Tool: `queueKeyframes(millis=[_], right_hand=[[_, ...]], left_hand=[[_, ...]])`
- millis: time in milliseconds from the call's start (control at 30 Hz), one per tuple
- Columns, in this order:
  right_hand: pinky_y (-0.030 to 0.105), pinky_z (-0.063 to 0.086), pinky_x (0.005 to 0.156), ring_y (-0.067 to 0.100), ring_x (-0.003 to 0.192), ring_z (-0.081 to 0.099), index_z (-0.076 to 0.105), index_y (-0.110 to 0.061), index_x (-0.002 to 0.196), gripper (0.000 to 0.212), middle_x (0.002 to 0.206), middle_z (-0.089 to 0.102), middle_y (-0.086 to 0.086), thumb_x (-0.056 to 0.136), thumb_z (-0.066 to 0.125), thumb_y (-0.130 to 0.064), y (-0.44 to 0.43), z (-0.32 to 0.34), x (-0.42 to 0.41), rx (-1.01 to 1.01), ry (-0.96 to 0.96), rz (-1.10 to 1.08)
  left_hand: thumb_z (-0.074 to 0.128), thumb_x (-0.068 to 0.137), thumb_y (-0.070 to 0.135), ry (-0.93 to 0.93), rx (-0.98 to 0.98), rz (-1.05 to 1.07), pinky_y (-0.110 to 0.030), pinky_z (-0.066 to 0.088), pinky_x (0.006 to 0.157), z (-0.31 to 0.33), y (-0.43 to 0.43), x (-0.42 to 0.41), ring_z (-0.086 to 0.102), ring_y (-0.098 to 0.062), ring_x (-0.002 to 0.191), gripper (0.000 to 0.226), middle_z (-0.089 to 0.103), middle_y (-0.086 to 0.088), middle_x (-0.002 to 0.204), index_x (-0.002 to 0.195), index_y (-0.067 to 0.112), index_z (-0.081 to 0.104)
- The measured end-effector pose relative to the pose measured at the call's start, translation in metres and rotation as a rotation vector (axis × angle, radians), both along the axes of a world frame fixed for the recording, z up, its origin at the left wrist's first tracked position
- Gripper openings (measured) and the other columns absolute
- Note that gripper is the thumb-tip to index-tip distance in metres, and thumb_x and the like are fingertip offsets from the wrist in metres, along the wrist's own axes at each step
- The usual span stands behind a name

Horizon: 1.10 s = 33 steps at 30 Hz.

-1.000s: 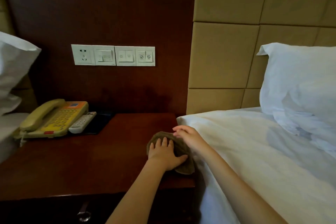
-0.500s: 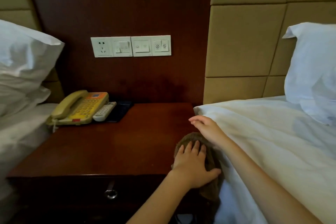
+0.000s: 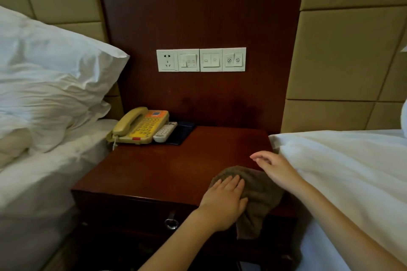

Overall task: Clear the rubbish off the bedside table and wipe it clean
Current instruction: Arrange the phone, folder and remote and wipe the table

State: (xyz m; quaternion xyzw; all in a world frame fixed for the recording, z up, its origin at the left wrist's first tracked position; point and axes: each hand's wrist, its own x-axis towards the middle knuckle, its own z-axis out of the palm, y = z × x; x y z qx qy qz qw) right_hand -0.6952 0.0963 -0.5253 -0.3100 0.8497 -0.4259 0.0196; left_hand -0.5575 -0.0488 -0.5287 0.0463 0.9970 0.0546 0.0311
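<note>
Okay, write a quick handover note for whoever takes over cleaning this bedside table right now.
Left hand: flat on the brown cloth, pressing it to the bedside table at its front right corner; part of the cloth hangs over the edge.
Right hand: open, holding nothing, beside the white bedding.
Done: no rubbish visible on the tabletop.
Left: wipe the remaining surface, including around the phone and remote at the back left.
</note>
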Motion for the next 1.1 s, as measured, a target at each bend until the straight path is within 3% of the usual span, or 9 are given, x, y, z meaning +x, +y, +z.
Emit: queueKeyframes(millis=[333, 467, 633, 733, 800, 967, 1100], right_hand=[[0.025, 0.044, 0.095, 0.011, 0.114, 0.055, 0.061, -0.028, 0.111, 0.020, 0.111, 0.061, -0.009, 0.100, 0.045, -0.021, 0.003, -0.001, -0.001, 0.037, 0.008, -0.034], [0.022, 0.041, 0.092, 0.012, 0.115, 0.055, 0.061, -0.026, 0.114, 0.022, 0.112, 0.060, -0.009, 0.101, 0.044, -0.022, 0.004, -0.001, -0.001, 0.061, 0.004, -0.048], [0.016, 0.040, 0.090, 0.010, 0.115, 0.053, 0.061, -0.018, 0.119, 0.026, 0.118, 0.060, -0.003, 0.102, 0.041, -0.018, 0.003, 0.004, 0.001, 0.023, 0.020, -0.074], [0.003, 0.036, 0.077, 0.008, 0.111, 0.052, 0.062, -0.015, 0.118, 0.027, 0.115, 0.060, -0.004, 0.102, 0.040, -0.016, 0.004, 0.007, -0.001, -0.047, 0.029, -0.122], [0.002, 0.035, 0.074, 0.007, 0.109, 0.052, 0.063, -0.016, 0.115, 0.026, 0.112, 0.060, -0.004, 0.101, 0.041, -0.015, 0.005, 0.005, -0.002, -0.072, 0.024, -0.136], [0.013, 0.043, 0.081, 0.008, 0.104, 0.058, 0.061, -0.031, 0.102, 0.020, 0.104, 0.063, -0.012, 0.100, 0.044, -0.020, 0.002, -0.005, -0.004, 0.015, 0.048, -0.073], [0.021, 0.041, 0.087, 0.008, 0.104, 0.057, 0.059, -0.034, 0.100, 0.020, 0.104, 0.061, -0.015, 0.099, 0.047, -0.018, -0.001, -0.008, -0.006, 0.094, 0.134, -0.086]], left_hand=[[0.022, 0.103, 0.032, -0.070, -0.068, 0.515, -0.035, 0.010, 0.119, -0.002, -0.177, 0.033, 0.004, -0.020, 0.147, 0.056, 0.002, -0.007, 0.160, 0.152, 0.011, 0.006], [0.020, 0.103, 0.037, -0.081, -0.096, 0.600, -0.041, 0.012, 0.119, -0.005, -0.195, 0.031, 0.006, -0.022, 0.147, 0.057, 0.004, -0.007, 0.160, 0.152, 0.012, 0.007], [0.018, 0.101, 0.045, -0.070, -0.097, 0.596, -0.043, 0.011, 0.118, -0.005, -0.169, 0.020, 0.005, -0.024, 0.147, 0.061, 0.004, -0.006, 0.160, 0.152, 0.014, 0.008], [0.020, 0.098, 0.052, -0.030, -0.089, 0.466, -0.042, 0.010, 0.119, -0.001, -0.124, 0.004, 0.005, -0.023, 0.147, 0.066, 0.004, -0.005, 0.160, 0.152, 0.016, 0.007], [0.022, 0.096, 0.057, -0.016, -0.079, 0.361, -0.044, 0.009, 0.119, 0.000, -0.079, -0.009, 0.005, -0.026, 0.147, 0.071, 0.004, -0.006, 0.160, 0.152, 0.016, 0.007], [0.022, 0.095, 0.059, -0.146, -0.090, 0.234, -0.059, 0.001, 0.114, 0.007, 0.034, -0.039, -0.006, -0.042, 0.143, 0.074, -0.007, -0.015, 0.158, 0.152, 0.018, -0.001], [0.018, 0.099, 0.051, -0.216, -0.101, 0.267, -0.063, -0.002, 0.112, 0.011, 0.048, -0.056, -0.011, -0.046, 0.142, 0.066, -0.014, -0.018, 0.157, 0.151, 0.019, -0.007]])
